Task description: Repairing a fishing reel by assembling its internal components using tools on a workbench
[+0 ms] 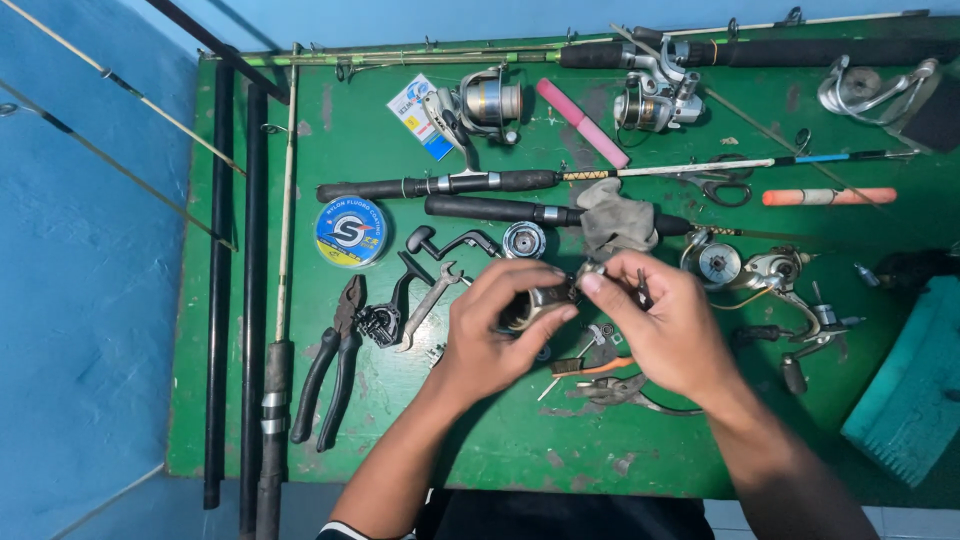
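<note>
My left hand (497, 325) and right hand (660, 325) meet over the middle of a worn green table (500, 450), both closed around one small metal reel body (537, 303). The left hand cups it from below and the side, fingers curled; the right hand pinches its upper end between thumb and forefinger. The part lies between the two hands, its long axis running roughly left to right and tilted up toward the right hand. The left hand carries most of it, so it is the nearer one.

Just beyond my hands lie a grey rag (612, 218) draped over a black rod handle (500, 210), a loose reel spool (523, 240) and a crank handle (450, 243). To the left sit black pliers (335, 365) and a round spool of fishing line (351, 231). A teal box (905, 395) stands at the right edge; I cannot see into it, so I cannot tell what it holds
</note>
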